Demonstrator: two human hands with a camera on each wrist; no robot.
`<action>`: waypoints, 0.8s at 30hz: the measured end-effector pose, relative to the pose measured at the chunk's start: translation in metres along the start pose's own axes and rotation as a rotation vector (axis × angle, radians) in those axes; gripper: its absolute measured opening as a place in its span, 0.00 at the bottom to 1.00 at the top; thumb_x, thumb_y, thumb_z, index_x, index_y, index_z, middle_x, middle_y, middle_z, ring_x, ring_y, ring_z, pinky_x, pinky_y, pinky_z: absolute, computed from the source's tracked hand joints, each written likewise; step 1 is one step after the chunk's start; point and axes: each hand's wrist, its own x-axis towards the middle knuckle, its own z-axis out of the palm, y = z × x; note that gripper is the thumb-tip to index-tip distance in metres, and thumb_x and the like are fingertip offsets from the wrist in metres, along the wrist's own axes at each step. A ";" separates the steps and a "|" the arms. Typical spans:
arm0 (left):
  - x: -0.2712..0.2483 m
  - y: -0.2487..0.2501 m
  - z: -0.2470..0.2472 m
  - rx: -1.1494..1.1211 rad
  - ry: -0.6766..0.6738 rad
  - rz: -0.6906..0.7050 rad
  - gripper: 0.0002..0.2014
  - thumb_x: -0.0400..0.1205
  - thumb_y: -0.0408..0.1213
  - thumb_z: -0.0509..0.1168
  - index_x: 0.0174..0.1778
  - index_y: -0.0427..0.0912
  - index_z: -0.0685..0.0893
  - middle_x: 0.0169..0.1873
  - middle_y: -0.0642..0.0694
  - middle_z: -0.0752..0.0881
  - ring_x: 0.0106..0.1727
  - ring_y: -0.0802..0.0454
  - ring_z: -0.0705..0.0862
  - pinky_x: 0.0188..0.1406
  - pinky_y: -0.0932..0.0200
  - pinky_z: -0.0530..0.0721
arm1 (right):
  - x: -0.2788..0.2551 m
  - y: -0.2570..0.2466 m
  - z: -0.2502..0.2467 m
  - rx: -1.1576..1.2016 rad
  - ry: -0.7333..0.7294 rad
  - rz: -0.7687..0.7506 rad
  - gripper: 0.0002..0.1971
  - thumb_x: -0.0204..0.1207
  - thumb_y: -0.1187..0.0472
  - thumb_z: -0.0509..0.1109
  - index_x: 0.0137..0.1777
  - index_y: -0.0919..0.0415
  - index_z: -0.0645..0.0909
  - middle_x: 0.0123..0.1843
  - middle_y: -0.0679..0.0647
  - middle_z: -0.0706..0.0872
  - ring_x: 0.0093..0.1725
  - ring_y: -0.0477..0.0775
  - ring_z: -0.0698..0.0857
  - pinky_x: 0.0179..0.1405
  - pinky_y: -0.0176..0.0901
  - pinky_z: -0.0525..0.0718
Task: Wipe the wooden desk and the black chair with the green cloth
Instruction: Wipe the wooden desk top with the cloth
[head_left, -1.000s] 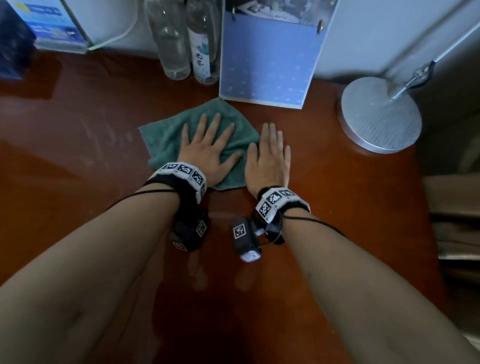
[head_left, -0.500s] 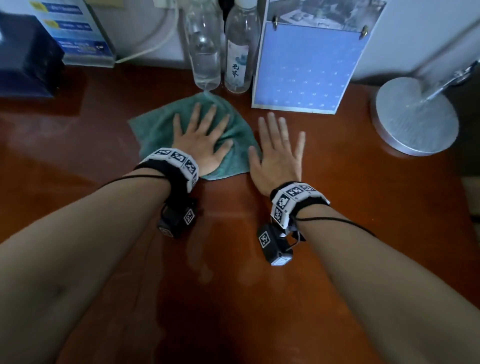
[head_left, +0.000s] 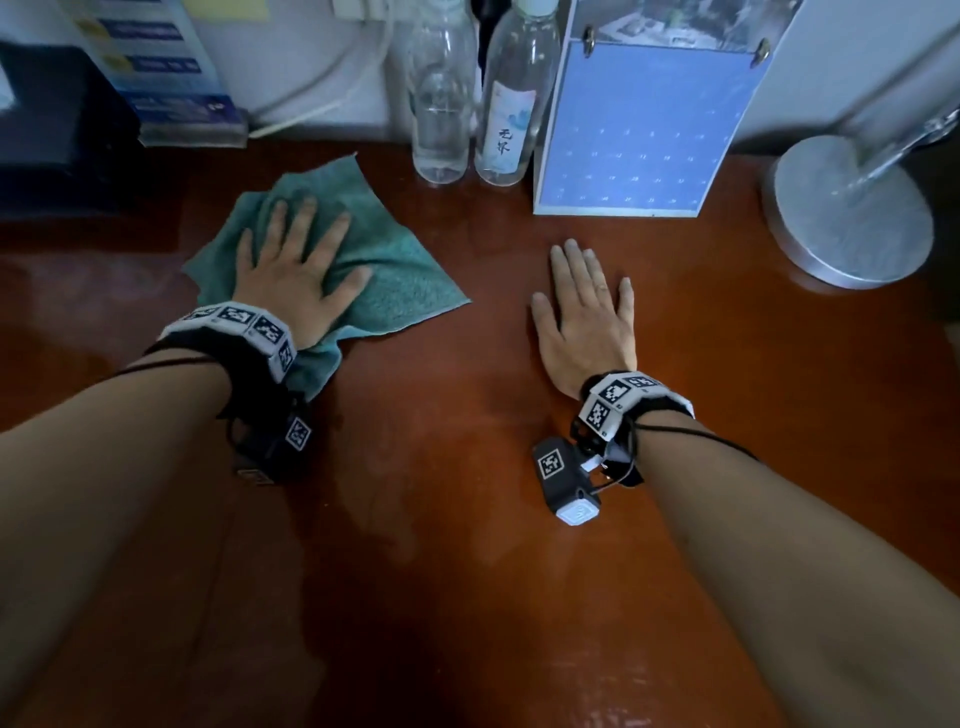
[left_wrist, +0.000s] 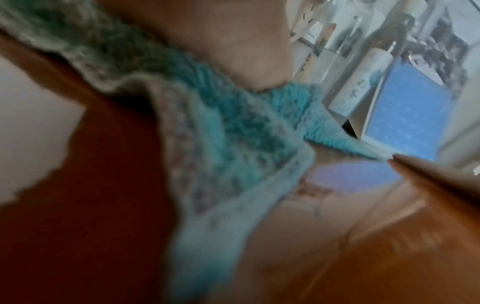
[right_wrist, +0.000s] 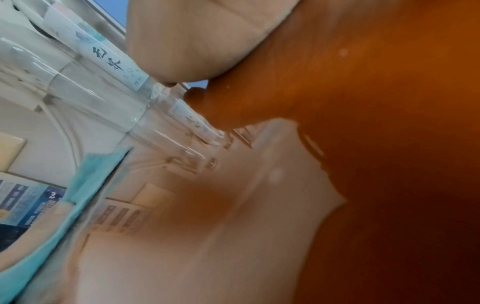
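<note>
The green cloth lies spread on the reddish wooden desk, left of centre near the back. My left hand presses flat on it with fingers straight and spread. In the left wrist view the cloth bunches under my palm. My right hand rests flat on the bare desk, well to the right of the cloth, fingers straight and holding nothing. The right wrist view shows my right palm on the desk and the cloth's edge. The black chair is not in view.
Two clear bottles stand at the back of the desk, beside a blue standing calendar. A lamp's round metal base sits back right. A dark box and a leaflet stand are back left.
My left hand has slid the cloth leftward across the desk, away from my right hand. The right hand stays flat on the desk, and the gap between the hands has widened.
</note>
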 end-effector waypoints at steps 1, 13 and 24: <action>-0.004 0.001 0.001 0.012 0.003 -0.033 0.35 0.80 0.69 0.38 0.84 0.63 0.46 0.85 0.51 0.42 0.85 0.46 0.39 0.81 0.35 0.40 | 0.000 0.000 0.000 -0.009 -0.005 0.001 0.30 0.87 0.42 0.42 0.87 0.48 0.45 0.88 0.42 0.45 0.86 0.42 0.41 0.84 0.58 0.38; -0.048 0.132 0.031 0.123 -0.097 0.417 0.33 0.81 0.69 0.36 0.83 0.66 0.43 0.85 0.54 0.38 0.84 0.48 0.33 0.78 0.32 0.33 | -0.051 0.037 -0.015 -0.055 0.008 0.177 0.29 0.87 0.47 0.43 0.87 0.48 0.45 0.88 0.43 0.44 0.86 0.45 0.41 0.83 0.61 0.35; -0.068 0.017 0.013 0.024 -0.036 -0.147 0.33 0.81 0.69 0.39 0.83 0.65 0.45 0.85 0.52 0.40 0.85 0.45 0.36 0.79 0.30 0.39 | -0.100 0.069 -0.017 0.070 0.042 0.325 0.28 0.86 0.43 0.43 0.86 0.40 0.44 0.88 0.42 0.40 0.86 0.45 0.39 0.83 0.60 0.36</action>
